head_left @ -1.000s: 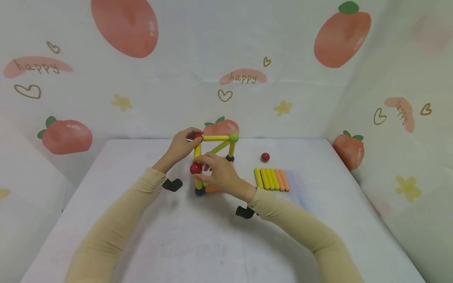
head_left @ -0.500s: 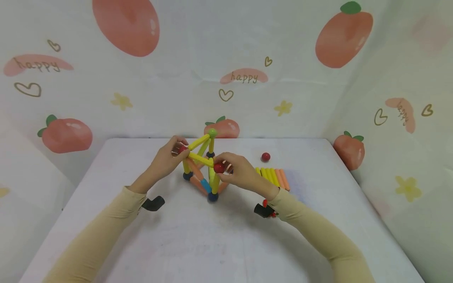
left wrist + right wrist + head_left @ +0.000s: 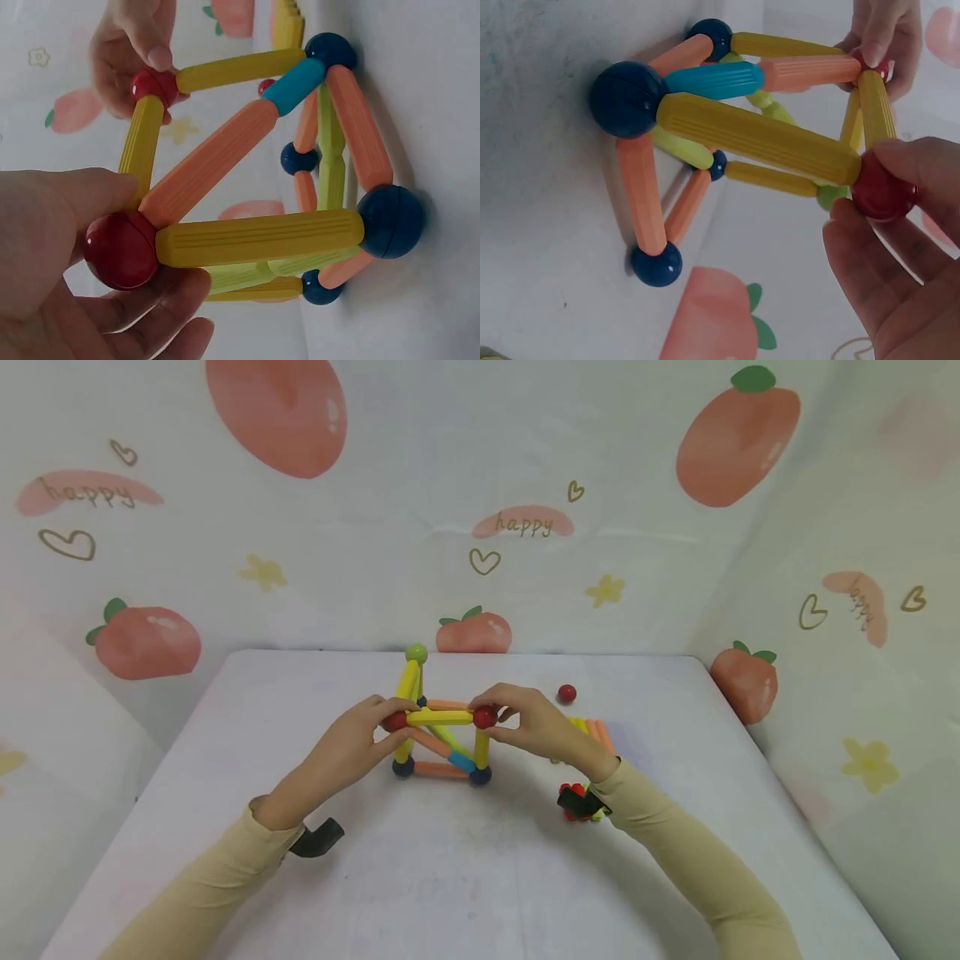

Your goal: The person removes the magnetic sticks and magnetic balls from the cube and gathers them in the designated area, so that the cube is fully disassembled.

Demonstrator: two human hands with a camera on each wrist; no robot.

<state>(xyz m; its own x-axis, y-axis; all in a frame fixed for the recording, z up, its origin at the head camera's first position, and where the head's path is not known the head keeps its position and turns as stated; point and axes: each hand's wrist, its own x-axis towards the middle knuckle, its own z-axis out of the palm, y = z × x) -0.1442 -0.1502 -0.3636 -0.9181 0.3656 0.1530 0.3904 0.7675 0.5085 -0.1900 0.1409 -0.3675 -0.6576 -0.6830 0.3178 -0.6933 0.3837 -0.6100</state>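
A frame of magnetic sticks and balls stands on the table. My left hand [image 3: 345,747] pinches its near left red ball [image 3: 120,251] between thumb and fingers. My right hand [image 3: 536,727] holds the near right red ball [image 3: 883,187] the same way. A yellow stick [image 3: 441,717] joins these balls across the top. Below them, yellow uprights meet dark blue balls [image 3: 391,221]. An orange stick [image 3: 210,161] and a short blue piece [image 3: 296,86] form a front diagonal. A green ball [image 3: 416,653] tops the back left corner. No ball shows at the back right top.
Behind my right hand, a loose red ball [image 3: 567,694] lies on the white table [image 3: 450,877]. Partly hidden by that arm are a row of yellow and orange sticks [image 3: 600,731] and a cluster of small red and green pieces [image 3: 576,795]. A printed cloth [image 3: 360,568] hangs behind.
The frame has turned counterclockwise as seen from above, its green ball passing from back right to back left. My left hand came nearer and my right hand moved right, both keeping their red balls.
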